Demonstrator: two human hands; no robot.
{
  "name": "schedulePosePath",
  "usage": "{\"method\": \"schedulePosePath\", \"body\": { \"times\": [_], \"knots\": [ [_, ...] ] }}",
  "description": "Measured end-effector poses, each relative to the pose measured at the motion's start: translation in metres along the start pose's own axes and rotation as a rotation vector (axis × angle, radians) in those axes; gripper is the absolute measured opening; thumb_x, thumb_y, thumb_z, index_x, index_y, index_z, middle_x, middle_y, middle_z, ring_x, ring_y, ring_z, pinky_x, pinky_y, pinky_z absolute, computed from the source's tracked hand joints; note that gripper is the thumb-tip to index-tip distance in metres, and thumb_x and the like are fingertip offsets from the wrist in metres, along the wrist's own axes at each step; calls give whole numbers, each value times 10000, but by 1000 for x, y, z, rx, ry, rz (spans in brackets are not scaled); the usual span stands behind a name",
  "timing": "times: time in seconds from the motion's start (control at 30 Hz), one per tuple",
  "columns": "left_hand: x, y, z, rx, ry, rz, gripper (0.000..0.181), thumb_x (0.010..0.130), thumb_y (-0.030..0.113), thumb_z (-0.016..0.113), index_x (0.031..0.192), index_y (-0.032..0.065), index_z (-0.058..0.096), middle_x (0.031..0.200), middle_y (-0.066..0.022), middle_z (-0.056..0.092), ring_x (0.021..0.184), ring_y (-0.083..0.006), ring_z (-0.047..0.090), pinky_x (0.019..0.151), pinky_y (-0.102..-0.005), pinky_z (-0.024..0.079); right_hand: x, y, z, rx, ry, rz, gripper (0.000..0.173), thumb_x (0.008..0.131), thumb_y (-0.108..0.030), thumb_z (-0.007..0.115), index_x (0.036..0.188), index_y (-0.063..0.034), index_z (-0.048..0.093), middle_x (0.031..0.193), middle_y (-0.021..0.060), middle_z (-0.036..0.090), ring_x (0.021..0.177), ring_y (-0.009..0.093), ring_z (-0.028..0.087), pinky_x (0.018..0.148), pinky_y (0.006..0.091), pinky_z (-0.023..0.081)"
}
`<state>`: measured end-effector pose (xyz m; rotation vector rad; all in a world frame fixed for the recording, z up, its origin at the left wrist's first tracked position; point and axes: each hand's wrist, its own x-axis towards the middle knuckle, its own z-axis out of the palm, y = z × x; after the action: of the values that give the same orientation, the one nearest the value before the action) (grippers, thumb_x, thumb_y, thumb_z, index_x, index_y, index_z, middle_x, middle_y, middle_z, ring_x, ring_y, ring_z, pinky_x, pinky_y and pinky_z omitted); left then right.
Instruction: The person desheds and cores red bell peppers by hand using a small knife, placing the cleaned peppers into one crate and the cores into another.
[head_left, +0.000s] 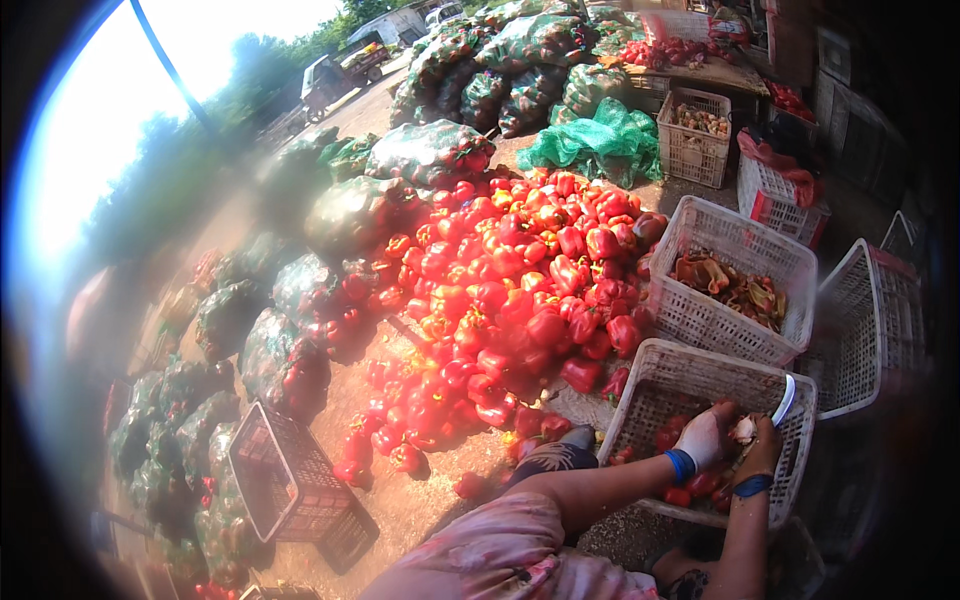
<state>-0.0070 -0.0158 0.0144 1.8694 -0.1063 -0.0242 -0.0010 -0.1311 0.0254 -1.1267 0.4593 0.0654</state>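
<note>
Over a plastic crate (694, 360), my left hand (709, 441) and my right hand (761, 448) work close together. A knife with a curved, shiny blade (784, 401) rises from my right hand. Between my fingers shows a pale piece, apparently a pepper core (744, 430); my left hand curls against it, and its grip is partly hidden. Blue bands circle both wrists. Red bell peppers (701, 486) lie in the crate below. To the left, a large heap of red bell peppers (517, 277) spreads over the ground.
A second crate (731, 322) holds pepper scraps, with another crate (844, 337) standing at its right. An upright crate (300, 487) stands at left. Filled mesh sacks (281, 360) line the left side and the back (532, 45). Green netting (600, 139) lies beyond the heap.
</note>
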Motion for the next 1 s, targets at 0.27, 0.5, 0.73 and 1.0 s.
{"method": "schedulePosePath", "body": {
  "times": [0.27,0.5,0.73,1.0],
  "knots": [
    [10,-84,40,135,-53,235,305,737,192,679,987,45,585,911,-160,595,847,-306,594,727,-400,472,-31,-18,30,-123,-3,-119,265,846,-333,594,871,-69,590,649,23,562,450,87,457,394,217,340],
    [9,13,-75,-63,-108,-123,551,698,190,700,1190,12,527,1080,-209,604,992,-312,597,857,-364,476,4,-26,-148,-373,287,-152,250,848,-352,553,866,-104,579,622,-7,507,429,112,439,372,261,328],
    [-6,-112,-212,-135,335,-300,521,742,272,685,1170,7,552,1135,-181,612,1050,-272,595,880,-325,470,20,-13,-259,-785,566,21,283,841,-369,561,837,-86,554,670,10,509,527,158,498,448,302,387],
    [-149,-232,-228,643,228,-958,666,723,434,655,1285,150,437,1250,-171,497,1131,-327,530,921,-434,434,-1,-12,-212,-869,641,-72,323,840,-396,566,846,-74,547,721,19,516,574,172,501,484,315,391]
  ]
}}
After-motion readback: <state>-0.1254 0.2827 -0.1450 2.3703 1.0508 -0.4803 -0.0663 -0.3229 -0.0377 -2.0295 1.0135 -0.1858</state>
